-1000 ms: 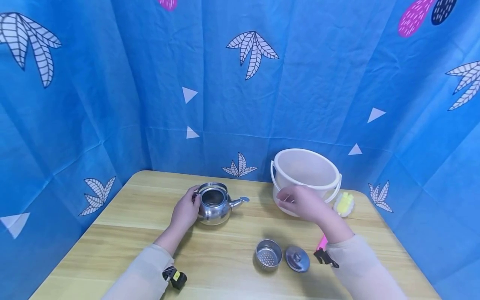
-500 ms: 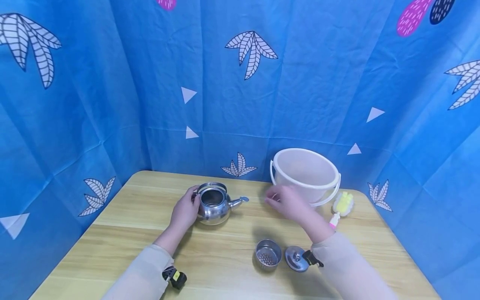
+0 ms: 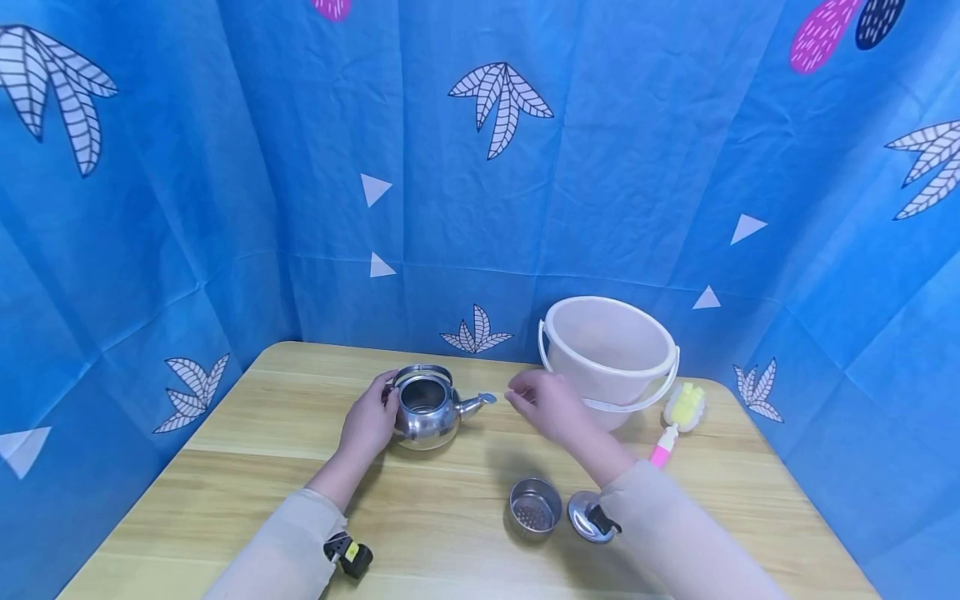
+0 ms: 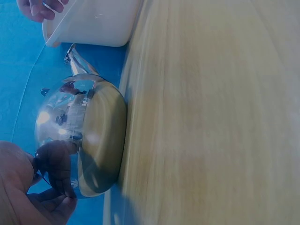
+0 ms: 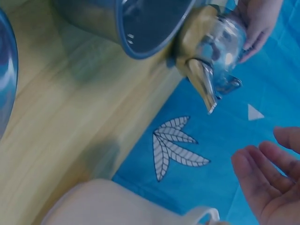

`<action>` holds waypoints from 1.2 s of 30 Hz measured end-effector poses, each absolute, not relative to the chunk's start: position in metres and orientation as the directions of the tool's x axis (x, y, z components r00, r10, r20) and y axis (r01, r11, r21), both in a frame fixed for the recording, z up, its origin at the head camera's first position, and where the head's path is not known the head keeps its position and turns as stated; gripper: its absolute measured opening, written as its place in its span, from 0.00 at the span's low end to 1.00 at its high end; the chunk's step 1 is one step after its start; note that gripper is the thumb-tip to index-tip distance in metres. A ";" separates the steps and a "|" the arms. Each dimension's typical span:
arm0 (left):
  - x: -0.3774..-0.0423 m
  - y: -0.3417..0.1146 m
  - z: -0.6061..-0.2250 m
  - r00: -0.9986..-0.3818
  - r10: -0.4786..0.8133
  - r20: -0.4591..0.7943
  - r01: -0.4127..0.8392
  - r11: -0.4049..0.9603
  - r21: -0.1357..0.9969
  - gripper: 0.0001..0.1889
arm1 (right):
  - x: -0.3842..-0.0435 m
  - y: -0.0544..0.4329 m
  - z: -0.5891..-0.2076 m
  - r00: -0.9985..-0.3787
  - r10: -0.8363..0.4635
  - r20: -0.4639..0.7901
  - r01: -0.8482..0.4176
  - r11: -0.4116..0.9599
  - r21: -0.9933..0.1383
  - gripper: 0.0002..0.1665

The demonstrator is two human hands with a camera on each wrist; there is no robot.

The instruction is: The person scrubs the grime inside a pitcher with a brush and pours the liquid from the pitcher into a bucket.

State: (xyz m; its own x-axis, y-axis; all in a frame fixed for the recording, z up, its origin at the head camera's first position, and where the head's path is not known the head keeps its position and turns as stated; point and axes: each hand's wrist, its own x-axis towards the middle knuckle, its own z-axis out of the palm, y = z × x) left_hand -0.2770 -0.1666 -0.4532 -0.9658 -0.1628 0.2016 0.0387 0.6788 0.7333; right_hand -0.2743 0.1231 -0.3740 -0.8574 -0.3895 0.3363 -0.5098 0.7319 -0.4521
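Note:
A shiny steel teapot [image 3: 427, 429] stands lidless on the wooden table in the head view, its spout pointing right. My left hand [image 3: 371, 423] grips its left side near the raised handle, with fingertips against the steel in the left wrist view. Between the spout and the bucket hovers my right hand [image 3: 551, 407]. It holds nothing, and the right wrist view shows its fingers [image 5: 265, 176] loosely bent. Below it, a perforated steel strainer cup [image 3: 536, 507] sits on the table. Beside that cup lies a round steel lid [image 3: 583, 518], partly covered by the right wrist's strap.
A white bucket [image 3: 588, 371] with its handle hanging in front stands at the back right. Right of it lies a sponge brush [image 3: 684, 408] with a yellow and white head and a pink handle. A blue patterned curtain [image 3: 480, 208] encloses the table's back and sides.
My right hand has moved left, from in front of the bucket toward the teapot's spout, uncovering the brush handle. The left hand and teapot have stayed in place.

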 end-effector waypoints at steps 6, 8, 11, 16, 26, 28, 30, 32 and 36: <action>-0.277 -0.166 -0.453 -0.967 -0.159 0.198 0.038 0.679 0.733 0.23 | -0.279 0.115 -0.383 -0.854 -0.390 0.343 -0.513 0.735 -0.443 0.09; -0.277 -0.166 -0.453 -0.967 -0.159 0.197 0.037 0.680 0.732 0.23 | -0.280 0.112 -0.385 -0.864 -0.387 0.323 -0.498 0.749 -0.437 0.10; -0.277 -0.167 -0.454 -0.967 -0.157 0.203 0.041 0.686 0.726 0.23 | -0.282 0.107 -0.387 -0.882 -0.379 0.279 -0.468 0.774 -0.427 0.13; -0.278 -0.167 -0.455 -0.966 -0.161 0.204 0.038 0.689 0.724 0.23 | -0.288 0.103 -0.392 -0.890 -0.383 0.246 -0.453 0.801 -0.391 0.15; -0.280 -0.166 -0.458 -0.965 -0.164 0.205 0.037 0.687 0.725 0.23 | -0.293 0.095 -0.395 -0.895 -0.399 0.197 -0.445 0.805 -0.393 0.15; -0.279 -0.167 -0.458 -0.965 -0.165 0.205 0.036 0.688 0.725 0.23 | -0.293 0.093 -0.396 -0.897 -0.403 0.183 -0.442 0.811 -0.382 0.16; -0.279 -0.166 -0.458 -0.965 -0.163 0.207 0.039 0.691 0.722 0.23 | -0.294 0.091 -0.398 -0.899 -0.404 0.170 -0.438 0.819 -0.370 0.16; -0.279 -0.166 -0.457 -0.965 -0.161 0.209 0.040 0.691 0.721 0.23 | -0.295 0.089 -0.400 -0.901 -0.405 0.156 -0.434 0.828 -0.355 0.16; -0.280 -0.166 -0.457 -0.964 -0.161 0.209 0.041 0.691 0.721 0.23 | -0.297 0.087 -0.403 -0.894 -0.424 0.145 -0.448 0.827 -0.339 0.14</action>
State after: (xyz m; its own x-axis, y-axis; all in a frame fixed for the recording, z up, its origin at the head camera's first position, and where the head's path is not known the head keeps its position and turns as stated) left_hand -0.2796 -0.1665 -0.4571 -0.9645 -0.1611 0.2094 0.0412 0.6912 0.7215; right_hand -0.2972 0.0866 -0.4030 -0.8938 -0.4243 0.1455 -0.4479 0.8272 -0.3393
